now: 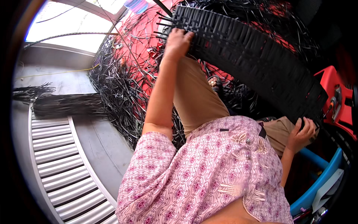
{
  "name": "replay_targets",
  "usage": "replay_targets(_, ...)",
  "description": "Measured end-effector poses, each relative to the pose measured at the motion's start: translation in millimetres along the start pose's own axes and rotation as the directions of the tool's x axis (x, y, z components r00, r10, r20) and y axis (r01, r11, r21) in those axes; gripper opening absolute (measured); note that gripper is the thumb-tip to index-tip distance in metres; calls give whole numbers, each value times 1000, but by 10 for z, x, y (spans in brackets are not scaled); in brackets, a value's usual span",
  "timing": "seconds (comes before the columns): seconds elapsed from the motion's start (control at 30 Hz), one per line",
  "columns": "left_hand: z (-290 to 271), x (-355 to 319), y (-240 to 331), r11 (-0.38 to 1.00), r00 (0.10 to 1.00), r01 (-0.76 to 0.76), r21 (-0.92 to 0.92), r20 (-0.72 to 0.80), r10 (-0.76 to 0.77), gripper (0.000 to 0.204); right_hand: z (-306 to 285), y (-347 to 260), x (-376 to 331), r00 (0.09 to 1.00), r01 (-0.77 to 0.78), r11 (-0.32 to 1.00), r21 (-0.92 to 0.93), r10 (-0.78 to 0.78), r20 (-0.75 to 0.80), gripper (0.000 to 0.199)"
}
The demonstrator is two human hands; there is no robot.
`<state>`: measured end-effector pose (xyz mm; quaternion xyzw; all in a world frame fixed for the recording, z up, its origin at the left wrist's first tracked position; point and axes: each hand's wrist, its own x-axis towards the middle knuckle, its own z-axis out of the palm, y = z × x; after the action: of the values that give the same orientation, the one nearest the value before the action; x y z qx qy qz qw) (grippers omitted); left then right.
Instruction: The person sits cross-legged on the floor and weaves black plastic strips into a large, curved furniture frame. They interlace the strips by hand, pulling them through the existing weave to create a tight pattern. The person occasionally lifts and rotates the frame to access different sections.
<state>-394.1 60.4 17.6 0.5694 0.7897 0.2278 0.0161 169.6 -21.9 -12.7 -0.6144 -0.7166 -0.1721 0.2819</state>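
Note:
A long woven panel [253, 48] of flat black strips lies in front of me, curving from the upper middle down to the right. Loose strip ends [162, 25] stick out past its left end. My left hand [179, 43] is closed over the lower edge near that end, its fingertips on the weave. At the panel's lower right corner, my right hand [301, 132] has bent fingers, with the thumb and forefinger pinched at the dark edge. What lies between those fingertips is hard to see. My knees are under the panel.
Tangled black strips [115, 86] spread over a red sheet [145, 22] on the left and behind the panel. A bundle of strips [71, 104] lies across a slatted metal rack [63, 160]. At right are a red plastic chair [332, 86] holding tools and a blue plastic rim [320, 183].

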Motion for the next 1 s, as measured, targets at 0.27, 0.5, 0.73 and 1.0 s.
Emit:
replay_targets(0.27,-104,-747,556,911,911,-396,-115,76,405,34,20,130,-68,1000,15,999,39,-15,2,21)
replay_targets(0.5,-73,-952,846,924,942,-334,184,103,320,52,-52,7,25,999,34,989,141,-28,-44,35)
replay_targets(0.73,319,-1384,1754,789,786,-610,-76,68,614,58,68,-187,7,990,131,974,185,-139,36,52)
replay_targets(1.0,486,-1471,2012,780,785,-615,-118,8,620,64,63,-306,72,991,110,943,315,-127,35,61)
